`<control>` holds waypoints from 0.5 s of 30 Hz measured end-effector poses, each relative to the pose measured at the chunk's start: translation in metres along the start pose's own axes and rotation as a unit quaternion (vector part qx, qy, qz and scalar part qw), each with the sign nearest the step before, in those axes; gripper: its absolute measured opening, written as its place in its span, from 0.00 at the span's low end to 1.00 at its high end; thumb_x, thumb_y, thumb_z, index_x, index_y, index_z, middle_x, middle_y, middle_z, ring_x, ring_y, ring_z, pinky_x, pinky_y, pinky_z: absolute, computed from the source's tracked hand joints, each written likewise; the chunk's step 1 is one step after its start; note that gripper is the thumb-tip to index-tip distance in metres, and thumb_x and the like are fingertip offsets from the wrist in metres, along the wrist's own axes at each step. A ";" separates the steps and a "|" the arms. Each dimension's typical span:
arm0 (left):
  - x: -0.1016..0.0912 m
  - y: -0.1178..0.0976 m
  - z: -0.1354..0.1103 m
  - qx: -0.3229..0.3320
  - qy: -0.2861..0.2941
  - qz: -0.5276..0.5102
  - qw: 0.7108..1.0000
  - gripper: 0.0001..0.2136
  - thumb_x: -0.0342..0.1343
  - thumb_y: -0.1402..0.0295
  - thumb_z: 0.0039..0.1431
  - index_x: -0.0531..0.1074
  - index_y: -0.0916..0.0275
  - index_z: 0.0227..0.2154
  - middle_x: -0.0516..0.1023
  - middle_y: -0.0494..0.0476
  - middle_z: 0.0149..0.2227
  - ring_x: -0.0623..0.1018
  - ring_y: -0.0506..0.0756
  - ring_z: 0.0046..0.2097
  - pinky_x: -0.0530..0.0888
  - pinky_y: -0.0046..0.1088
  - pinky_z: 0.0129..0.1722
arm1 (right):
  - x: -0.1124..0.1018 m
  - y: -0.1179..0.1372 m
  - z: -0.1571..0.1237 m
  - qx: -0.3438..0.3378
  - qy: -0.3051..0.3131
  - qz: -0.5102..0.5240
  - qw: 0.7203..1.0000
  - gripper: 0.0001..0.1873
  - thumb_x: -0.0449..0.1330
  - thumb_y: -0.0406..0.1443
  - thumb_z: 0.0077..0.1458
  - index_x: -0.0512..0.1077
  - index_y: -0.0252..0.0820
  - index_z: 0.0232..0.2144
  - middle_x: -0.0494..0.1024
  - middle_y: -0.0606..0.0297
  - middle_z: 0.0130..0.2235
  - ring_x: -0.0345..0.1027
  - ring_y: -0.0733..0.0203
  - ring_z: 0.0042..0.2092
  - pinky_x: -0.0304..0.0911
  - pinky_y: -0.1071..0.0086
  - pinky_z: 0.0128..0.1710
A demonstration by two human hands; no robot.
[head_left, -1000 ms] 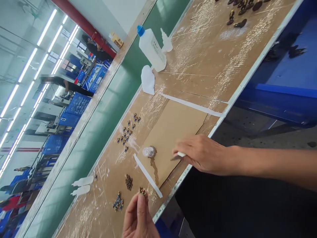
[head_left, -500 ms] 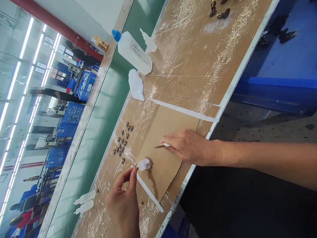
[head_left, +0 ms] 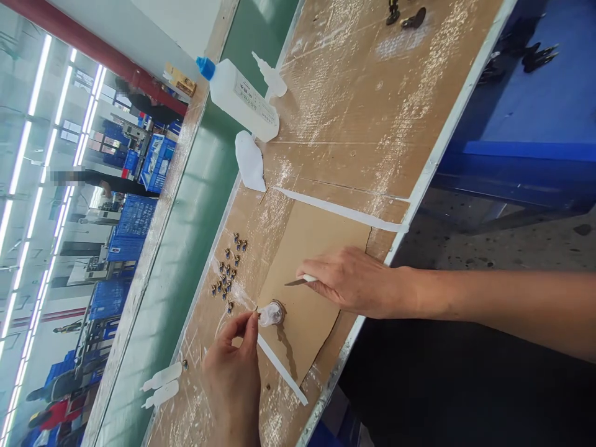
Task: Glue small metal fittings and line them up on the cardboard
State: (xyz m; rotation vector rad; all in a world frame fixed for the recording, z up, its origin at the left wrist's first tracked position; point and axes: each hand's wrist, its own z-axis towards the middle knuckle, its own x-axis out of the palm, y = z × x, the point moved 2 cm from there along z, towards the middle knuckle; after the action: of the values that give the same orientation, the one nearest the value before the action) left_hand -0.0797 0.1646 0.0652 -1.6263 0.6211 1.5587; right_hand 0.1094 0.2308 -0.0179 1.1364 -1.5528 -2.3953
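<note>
My left hand (head_left: 235, 369) is closed in a pinch on a small dark figurine part (head_left: 259, 315), mostly covered by the fingertips, beside a small clear cup (head_left: 270, 314). The cup stands on a brown cardboard sheet (head_left: 302, 239), where a dark streak (head_left: 287, 351) runs away from it. Over the sheet, my right hand (head_left: 347, 282) grips a small knife (head_left: 307, 279) with a white handle, its blade pointing toward the left hand. Several tiny dark and gold figurines (head_left: 228, 273) lie in a cluster beyond the sheet.
White tape strips (head_left: 339, 208) flank the cardboard. A large bottle with a blue cap (head_left: 244, 99), a small nozzle bottle (head_left: 270, 76) and a white paper piece (head_left: 250, 161) stand or lie along the green ledge. Two squeeze bottles (head_left: 161, 385) lie left. Dark figures (head_left: 413, 18) are at the far end.
The view has shifted slightly. The knife tip has moved a little toward the cup and left hand. The left hand keeps its pinch beside the cup.
</note>
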 end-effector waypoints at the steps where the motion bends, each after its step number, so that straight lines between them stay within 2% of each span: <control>1: 0.000 0.002 0.001 -0.005 0.005 0.000 1.000 0.10 0.58 0.56 0.45 0.77 0.55 0.26 0.78 0.48 0.27 0.76 0.56 0.34 0.65 0.31 0.37 | 0.000 0.000 0.000 -0.002 -0.002 0.001 1.000 0.13 0.45 0.37 0.64 0.67 0.39 0.38 0.76 0.63 0.34 0.68 0.63 0.32 0.50 0.70 0.29; 7: -0.002 -0.002 -0.002 0.013 -0.010 0.009 1.000 0.09 0.56 0.58 0.47 0.76 0.56 0.25 0.77 0.49 0.25 0.76 0.56 0.33 0.65 0.30 0.35 | 0.000 -0.001 0.000 -0.006 -0.008 0.000 1.000 0.13 0.45 0.36 0.64 0.68 0.39 0.38 0.76 0.62 0.34 0.68 0.64 0.33 0.50 0.71 0.29; 15: -0.002 -0.005 -0.003 -0.018 0.013 0.029 0.999 0.09 0.56 0.57 0.48 0.76 0.55 0.26 0.77 0.48 0.26 0.76 0.56 0.33 0.64 0.29 0.35 | 0.000 0.000 -0.001 -0.007 -0.006 0.001 1.000 0.13 0.45 0.36 0.64 0.68 0.38 0.38 0.76 0.63 0.34 0.69 0.63 0.33 0.52 0.71 0.30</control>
State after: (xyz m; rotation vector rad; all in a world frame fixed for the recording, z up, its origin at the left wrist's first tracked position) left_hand -0.0744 0.1650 0.0682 -1.6705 0.6622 1.6014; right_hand 0.1101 0.2308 -0.0182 1.1194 -1.5383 -2.4125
